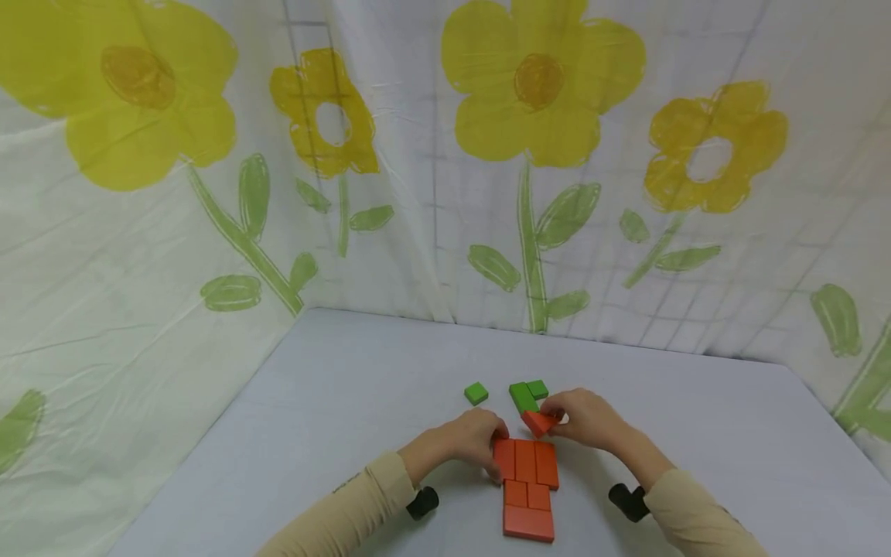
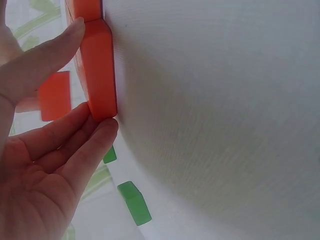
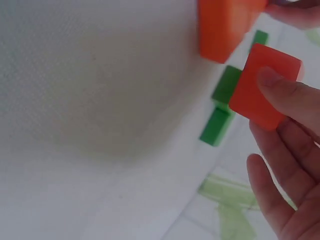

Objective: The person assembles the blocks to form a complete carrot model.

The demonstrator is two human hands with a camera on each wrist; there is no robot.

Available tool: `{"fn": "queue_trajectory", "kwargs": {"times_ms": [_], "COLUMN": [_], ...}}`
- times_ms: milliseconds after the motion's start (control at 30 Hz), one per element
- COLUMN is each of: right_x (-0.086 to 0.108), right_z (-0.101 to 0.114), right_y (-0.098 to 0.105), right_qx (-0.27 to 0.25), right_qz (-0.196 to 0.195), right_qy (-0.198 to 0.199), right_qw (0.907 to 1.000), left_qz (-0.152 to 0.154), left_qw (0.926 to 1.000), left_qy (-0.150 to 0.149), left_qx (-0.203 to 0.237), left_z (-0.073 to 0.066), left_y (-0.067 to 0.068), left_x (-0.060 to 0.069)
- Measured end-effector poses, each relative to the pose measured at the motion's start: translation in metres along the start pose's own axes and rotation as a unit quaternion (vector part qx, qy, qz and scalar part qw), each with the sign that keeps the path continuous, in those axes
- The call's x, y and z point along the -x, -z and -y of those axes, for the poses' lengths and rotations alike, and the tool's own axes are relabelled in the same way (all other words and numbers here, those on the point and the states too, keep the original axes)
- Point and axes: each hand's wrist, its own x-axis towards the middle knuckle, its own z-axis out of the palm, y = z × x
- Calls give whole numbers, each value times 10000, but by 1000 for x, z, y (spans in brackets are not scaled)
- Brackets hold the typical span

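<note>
Flat red blocks lie together on the table, with three upright ones side by side and smaller pieces below. My left hand holds the leftmost red block, thumb at its near end and fingertips at its far end. Above the table, my right hand pinches a red block between thumb and fingers. In the head view this piece is tilted, just beyond the group, and its full shape is partly hidden. A green oblong block and a small green block touch behind it.
Another small green block lies apart, farther left. The pale table reaches back to a white curtain printed with yellow flowers. Dark wrist-camera parts stick out beside the sleeves.
</note>
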Motion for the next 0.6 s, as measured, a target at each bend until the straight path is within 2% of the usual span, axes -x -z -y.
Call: {"fn": "queue_trajectory", "kwargs": {"times_ms": [100, 267, 400, 600], "right_x": [5, 19, 33, 52], "right_z": [9, 32, 50, 73], "right_y": [7, 13, 10, 0], "right_qx": [-216, -729, -1071, -1335], "right_qz": [23, 287, 475, 834], "right_qy": [-80, -105, 117, 227], "right_qw": [9997, 9969, 9930, 9873], "left_qz": [-19, -86, -109, -136], "left_qw": [10000, 9999, 9997, 9995], "left_qy": [4, -106, -199, -266], "left_qx": [-4, -14, -69, -136], "left_z": [0, 2, 3, 4], "left_y": [0, -2, -2, -2], "left_x": [0, 0, 0, -1]}}
